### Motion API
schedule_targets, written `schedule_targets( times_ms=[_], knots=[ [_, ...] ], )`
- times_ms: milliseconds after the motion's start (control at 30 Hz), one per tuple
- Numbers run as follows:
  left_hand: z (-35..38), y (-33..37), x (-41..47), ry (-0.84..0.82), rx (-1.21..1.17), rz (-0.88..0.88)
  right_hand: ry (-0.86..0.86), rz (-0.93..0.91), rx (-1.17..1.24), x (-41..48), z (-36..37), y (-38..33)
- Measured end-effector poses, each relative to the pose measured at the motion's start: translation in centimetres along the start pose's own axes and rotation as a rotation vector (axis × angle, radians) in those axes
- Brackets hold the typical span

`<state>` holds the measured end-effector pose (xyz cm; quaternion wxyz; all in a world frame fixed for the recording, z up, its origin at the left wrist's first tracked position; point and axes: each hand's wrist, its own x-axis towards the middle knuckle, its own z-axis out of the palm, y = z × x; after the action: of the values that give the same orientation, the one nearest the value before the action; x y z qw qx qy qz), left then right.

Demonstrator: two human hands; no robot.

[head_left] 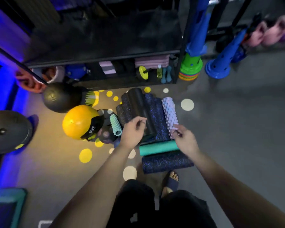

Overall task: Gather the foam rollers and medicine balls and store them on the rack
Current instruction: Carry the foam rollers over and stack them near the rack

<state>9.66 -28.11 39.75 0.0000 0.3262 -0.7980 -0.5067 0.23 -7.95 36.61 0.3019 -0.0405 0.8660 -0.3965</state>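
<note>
Speckled roller (167, 162) crosswise | black roller (141, 111) lengthwise — left hand (132, 132), right hand (185, 140) half-curled, empty

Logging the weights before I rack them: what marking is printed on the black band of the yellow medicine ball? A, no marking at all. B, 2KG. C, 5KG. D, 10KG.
B: the yellow medicine ball on the floor carries a black band with "2KG" printed in white.

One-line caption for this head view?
Both hands, left and right, reach down over foam rollers piled on the floor beside a yellow medicine ball, below the black rack.
</note>
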Motion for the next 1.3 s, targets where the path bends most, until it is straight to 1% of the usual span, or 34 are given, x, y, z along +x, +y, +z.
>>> schedule_targets(
  times_ms=[67, 167, 233, 300, 400, 467, 567, 633, 733, 833, 900, 1000, 1100, 1200, 1267, 1300],
  knots=[
    [-2.5, 1.1, -1.0, 0.061, -0.031, 0.02, 0.079, -0.043, 0.082, -2.1, 0.7, -3.0],
    [-5.8, 1.6, -2.5, 0.156, -0.089, 0.031, 0.281, -0.047, 0.327, -5.3, 1.6, -7.5],
    [-7.9, 1.7, -3.0, 0.147, -0.164, 0.059, 0.34, -0.033, 0.508, -6.4, 2.4, -10.1],
    [-8.9, 2.0, -2.9, 0.087, -0.219, 0.068, 0.339, -0.04, 0.559, -6.2, 2.8, -11.6],
    [-9.5, 1.8, -3.5, 0.063, -0.255, 0.003, 0.274, -0.027, 0.545, -6.2, 3.6, -12.7],
    [-9.1, 0.9, -3.4, 0.066, -0.246, -0.043, 0.176, -0.005, 0.551, -5.9, 4.1, -12.5],
    [-7.5, -0.4, -2.3, 0.067, -0.294, -0.125, 0.088, 0.006, 0.477, -4.2, 4.3, -11.1],
    [-5.7, -1.5, -1.3, 0.067, -0.321, -0.198, 0.039, 0.016, 0.394, -2.0, 4.2, -9.5],
    [-3.1, -3.7, 0.2, 0.093, -0.383, -0.338, 0.005, 0.082, 0.282, 1.6, 4.0, -6.7],
    [-1.3, -4.5, 2.2, 0.105, -0.383, -0.401, -0.037, 0.129, 0.31, 5.1, 3.7, -5.8],
    [-0.4, -5.5, 4.1, 0.144, -0.463, -0.473, -0.109, 0.133, 0.37, 8.1, 4.2, -5.5],
    [0.8, -7.3, 7.3, 0.176, -0.545, -0.57, -0.136, 0.14, 0.318, 13.1, 6.1, -3.6],
    [1.6, -9.8, 10.7, 0.152, -0.539, -0.587, -0.153, 0.185, 0.217, 17.1, 8.6, -1.5],
    [3.3, -13.9, 15.4, 0.162, -0.578, -0.615, -0.165, 0.197, 0.139, 21.6, 11.6, 1.0],
    [5.8, -18.3, 19.1, 0.161, -0.608, -0.668, -0.225, 0.194, 0.122, 24.9, 14.1, 3.0],
    [7.7, -21.5, 20.9, 0.128, -0.6, -0.699, -0.258, 0.225, 0.165, 26.8, 15.5, 4.5]
  ],
)
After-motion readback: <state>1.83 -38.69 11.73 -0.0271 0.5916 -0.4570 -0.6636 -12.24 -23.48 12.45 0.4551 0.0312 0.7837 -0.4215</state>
